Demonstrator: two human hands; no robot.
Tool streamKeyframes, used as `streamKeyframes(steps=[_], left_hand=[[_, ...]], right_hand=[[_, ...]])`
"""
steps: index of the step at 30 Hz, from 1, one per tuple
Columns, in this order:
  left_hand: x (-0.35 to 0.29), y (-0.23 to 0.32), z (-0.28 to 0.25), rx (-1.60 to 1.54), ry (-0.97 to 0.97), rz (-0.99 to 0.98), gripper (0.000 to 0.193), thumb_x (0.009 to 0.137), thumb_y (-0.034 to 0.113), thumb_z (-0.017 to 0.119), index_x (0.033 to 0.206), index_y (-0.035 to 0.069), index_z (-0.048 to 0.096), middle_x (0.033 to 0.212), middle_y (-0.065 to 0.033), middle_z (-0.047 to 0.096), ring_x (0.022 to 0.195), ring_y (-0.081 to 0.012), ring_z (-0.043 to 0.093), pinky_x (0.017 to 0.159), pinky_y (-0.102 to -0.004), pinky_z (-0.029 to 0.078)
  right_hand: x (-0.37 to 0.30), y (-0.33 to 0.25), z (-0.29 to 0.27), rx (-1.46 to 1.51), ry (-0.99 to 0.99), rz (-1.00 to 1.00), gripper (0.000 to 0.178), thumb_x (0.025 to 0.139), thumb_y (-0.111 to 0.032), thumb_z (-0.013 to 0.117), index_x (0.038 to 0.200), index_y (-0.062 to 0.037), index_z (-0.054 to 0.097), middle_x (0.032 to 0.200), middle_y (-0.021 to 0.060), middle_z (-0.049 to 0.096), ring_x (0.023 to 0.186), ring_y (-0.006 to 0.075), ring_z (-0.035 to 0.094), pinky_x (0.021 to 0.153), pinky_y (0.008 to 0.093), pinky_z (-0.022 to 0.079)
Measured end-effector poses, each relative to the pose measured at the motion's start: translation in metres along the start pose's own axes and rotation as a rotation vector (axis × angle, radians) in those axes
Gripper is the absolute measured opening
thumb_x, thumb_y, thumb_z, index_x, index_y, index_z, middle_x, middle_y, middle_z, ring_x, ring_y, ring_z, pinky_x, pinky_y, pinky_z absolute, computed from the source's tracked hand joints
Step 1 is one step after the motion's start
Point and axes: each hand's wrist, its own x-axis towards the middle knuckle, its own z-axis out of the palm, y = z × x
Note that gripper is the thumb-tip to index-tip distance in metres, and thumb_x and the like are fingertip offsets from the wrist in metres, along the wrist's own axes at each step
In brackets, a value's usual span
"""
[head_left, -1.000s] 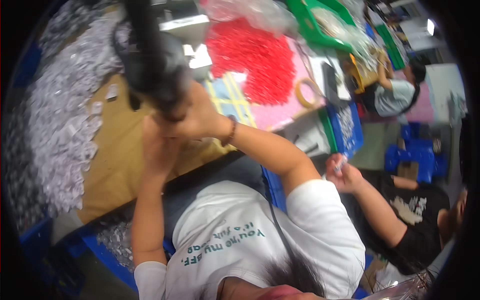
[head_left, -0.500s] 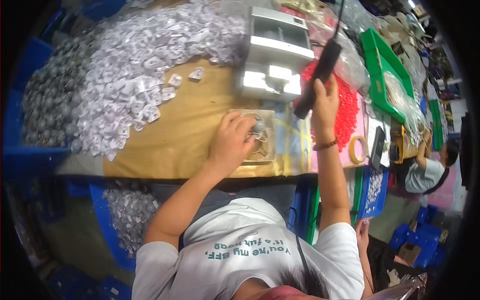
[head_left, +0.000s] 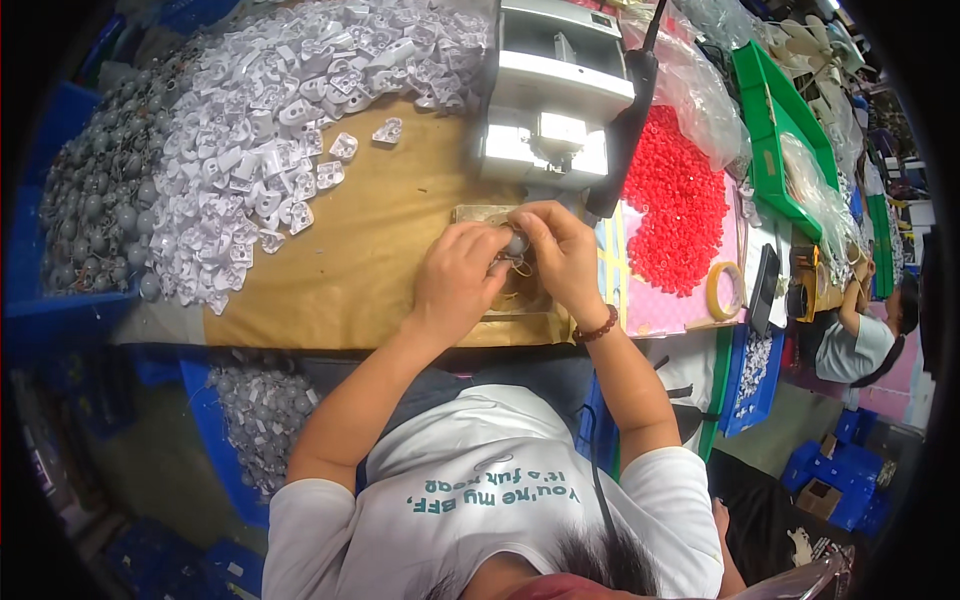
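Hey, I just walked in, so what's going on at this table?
The left hand pinches a small grey ball-shaped part, and the right hand has its fingertips close against it, over a shallow tray near the table's front edge. White plastic pieces are heaped to the left, with grey balls farther left; red pieces lie to the right. A black corded tool is beside the grey-and-white machine.

Left forearm [head_left: 370, 402] is angled forward-right | left grip [head_left: 460, 280] is curled, fingers bent inward | right forearm [head_left: 632, 383] is angled forward-left | right grip [head_left: 562, 260] is bent inward | both are held close together
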Motion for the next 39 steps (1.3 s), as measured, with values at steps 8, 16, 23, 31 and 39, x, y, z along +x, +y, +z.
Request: streamKeyframes(steps=[8, 16, 23, 31, 39], left_hand=[[0.0, 0.0, 0.001, 0.006, 0.022, 0.011, 0.036, 0.074, 0.003, 0.074, 0.107, 0.006, 0.061, 0.103, -0.0114, 0.065, 0.102, -0.0332, 0.06, 0.087, -0.0425, 0.05], [-0.003, -0.006, 0.002, 0.029, 0.055, 0.007, 0.034, 0.075, 0.007, 0.073, 0.107, 0.007, 0.061, 0.102, -0.0107, 0.064, 0.101, -0.0324, 0.06, 0.089, -0.0421, 0.05], [-0.08, 0.008, -0.075, -0.59, -0.29, -0.385, 0.036, 0.085, 0.017, 0.075, 0.115, 0.006, 0.059, 0.107, -0.0077, 0.065, 0.097, -0.0219, 0.064, 0.083, -0.0352, 0.051], [-0.298, -0.098, -0.189, -0.738, -0.398, -1.354, 0.041, 0.086, 0.024, 0.074, 0.119, 0.002, 0.061, 0.107, -0.007, 0.066, 0.097, -0.0167, 0.062, 0.082, -0.03, 0.051], [-0.341, -0.209, -0.319, -0.168, 0.952, -1.634, 0.043, 0.093, 0.04, 0.066, 0.128, 0.017, 0.055, 0.117, -0.0024, 0.058, 0.106, -0.0212, 0.052, 0.091, -0.044, 0.047]], right_hand=[[0.014, 0.002, 0.021, 0.512, 0.12, 0.195, 0.015, 0.103, -0.013, 0.054, 0.098, 0.0004, 0.058, 0.081, 0.0062, 0.066, 0.071, 0.0121, 0.063, 0.065, 0.0248, 0.052], [0.026, 0.007, 0.022, 0.784, 0.123, 0.278, 0.016, 0.102, -0.015, 0.056, 0.101, 0.0002, 0.059, 0.082, 0.0075, 0.064, 0.069, 0.0163, 0.063, 0.065, 0.0269, 0.053], [0.025, 0.027, -0.067, 0.268, 0.122, 0.113, 0.031, 0.104, -0.024, 0.052, 0.118, 0.003, 0.059, 0.103, 0.0145, 0.068, 0.091, 0.0201, 0.067, 0.084, 0.031, 0.055], [0.042, 0.096, -0.191, -0.164, 0.167, 0.095, 0.028, 0.103, -0.022, 0.056, 0.117, 0.0015, 0.063, 0.108, 0.0091, 0.068, 0.098, 0.0162, 0.065, 0.089, 0.0298, 0.053], [0.044, 0.135, -0.216, -0.861, 0.006, -0.194, 0.023, 0.099, -0.017, 0.059, 0.116, -0.0009, 0.065, 0.113, 0.0131, 0.066, 0.106, 0.027, 0.062, 0.093, 0.0359, 0.048]])
